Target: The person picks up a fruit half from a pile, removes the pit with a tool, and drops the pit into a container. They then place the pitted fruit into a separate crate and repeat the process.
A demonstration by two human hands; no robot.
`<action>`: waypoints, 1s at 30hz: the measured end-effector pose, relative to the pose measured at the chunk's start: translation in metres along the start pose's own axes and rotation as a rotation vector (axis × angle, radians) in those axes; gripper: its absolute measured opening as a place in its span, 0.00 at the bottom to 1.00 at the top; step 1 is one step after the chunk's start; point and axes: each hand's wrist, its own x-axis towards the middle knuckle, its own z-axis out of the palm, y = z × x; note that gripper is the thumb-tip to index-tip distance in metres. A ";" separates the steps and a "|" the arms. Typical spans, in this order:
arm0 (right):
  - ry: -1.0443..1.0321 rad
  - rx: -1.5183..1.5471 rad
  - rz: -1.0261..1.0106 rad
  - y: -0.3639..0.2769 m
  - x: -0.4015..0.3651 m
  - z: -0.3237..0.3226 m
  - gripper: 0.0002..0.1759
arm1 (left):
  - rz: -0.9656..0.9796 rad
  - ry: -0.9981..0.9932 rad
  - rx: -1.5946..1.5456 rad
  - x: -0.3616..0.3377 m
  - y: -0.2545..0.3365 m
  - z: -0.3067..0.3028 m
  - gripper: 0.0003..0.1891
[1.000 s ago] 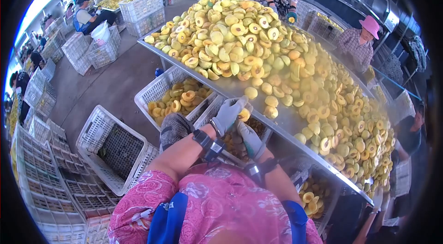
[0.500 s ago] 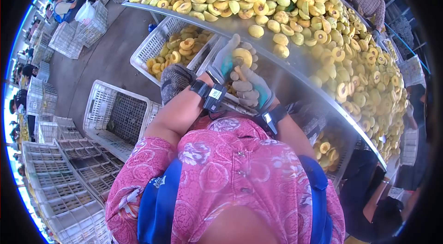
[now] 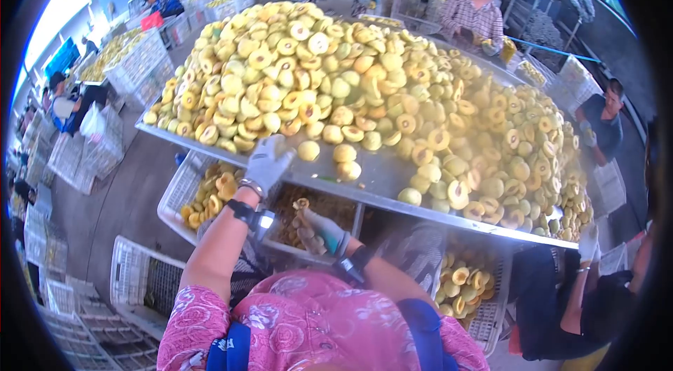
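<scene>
My left hand (image 3: pixel 268 166), in a pale glove, reaches over the near edge of the metal table (image 3: pixel 382 192). Its fingers are spread beside the heap of halved yellow peaches (image 3: pixel 280 80), and I see nothing held in it. Lower and to the right, my gloved right hand (image 3: pixel 322 232) is closed around a small wooden-handled tool (image 3: pixel 301 205), mostly hidden by the fingers. Below that hand is a crate (image 3: pixel 359 220) with dark brown bits inside. A few loose peach halves (image 3: pixel 344 153) lie near the table edge, right of my left hand.
Crates of peach pieces stand under the table, one at the left (image 3: pixel 170 196) and one at the right (image 3: pixel 491 329). Another crate (image 3: pixel 126 269) sits on the floor at left. Across the table is a person in a pink hat (image 3: pixel 475 17); another person's gloved hand (image 3: pixel 589 241) is at the right.
The peach half is gone from my left hand, which has opened and moved up to the table edge. My right hand has shifted down-left with the tool. The view has tilted up.
</scene>
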 end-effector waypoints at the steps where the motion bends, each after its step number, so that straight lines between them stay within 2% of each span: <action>1: -0.041 0.013 0.000 0.001 0.003 -0.006 0.24 | 0.023 -0.092 0.062 0.010 0.012 0.012 0.32; 3: -0.088 -0.007 -0.017 0.000 0.003 -0.011 0.22 | 0.009 -0.193 0.183 0.030 0.025 0.043 0.33; 5: -0.037 -0.025 -0.035 -0.003 -0.005 -0.009 0.23 | -0.007 -0.304 0.322 0.043 0.041 0.057 0.35; 8: 0.045 -0.067 -0.069 -0.005 -0.017 -0.007 0.24 | 0.030 -0.397 0.381 0.053 0.042 0.068 0.34; 9: 0.045 -0.072 -0.094 -0.006 -0.020 -0.008 0.24 | 0.052 -0.367 0.342 0.052 0.040 0.068 0.33; 10: 0.043 -0.072 -0.113 -0.007 -0.024 -0.005 0.24 | 0.088 -0.297 0.267 0.049 0.037 0.067 0.31; 12: 0.150 -0.099 -0.186 -0.006 -0.020 -0.011 0.24 | -0.031 -0.299 -0.234 0.045 0.030 0.062 0.28; 14: 0.228 -0.167 -0.230 -0.013 -0.026 -0.004 0.23 | -0.381 -0.339 -1.080 0.034 0.029 0.062 0.24; 15: 0.293 -0.212 -0.231 -0.014 -0.021 -0.007 0.23 | -0.389 -0.355 -1.303 0.024 0.030 0.053 0.22; 16: 0.361 -0.446 -0.454 -0.009 -0.004 -0.020 0.23 | -0.383 -0.354 -1.528 0.014 0.032 0.043 0.21; 17: 0.308 -0.459 -0.480 -0.015 -0.014 -0.005 0.22 | -0.348 -0.371 -1.677 0.003 0.031 0.040 0.22; 18: 0.343 -0.371 -0.368 -0.022 -0.032 0.024 0.20 | -0.292 -0.386 -1.827 -0.005 0.033 0.036 0.23; 20: 0.385 -0.501 -0.516 -0.023 -0.022 0.025 0.19 | -0.276 -0.381 -1.933 -0.021 0.036 0.031 0.24; 22: 0.423 -0.543 -0.517 -0.027 -0.024 0.038 0.18 | -0.339 -0.374 -2.055 -0.034 0.037 0.028 0.23; 25: 0.472 -0.636 -0.525 -0.029 -0.023 0.044 0.21 | -0.442 -0.266 -2.050 -0.044 0.036 0.036 0.21; 28: 0.533 -0.793 -0.562 -0.032 -0.018 0.043 0.26 | -0.349 -0.279 -2.034 -0.057 0.038 0.038 0.19; 29: 0.415 -0.822 -0.865 -0.028 -0.001 0.030 0.28 | -0.345 -0.312 -2.017 -0.060 0.042 0.035 0.19; 30: 0.437 -0.862 -0.815 -0.027 0.002 0.022 0.27 | -0.357 -0.233 -1.929 -0.064 0.049 0.035 0.19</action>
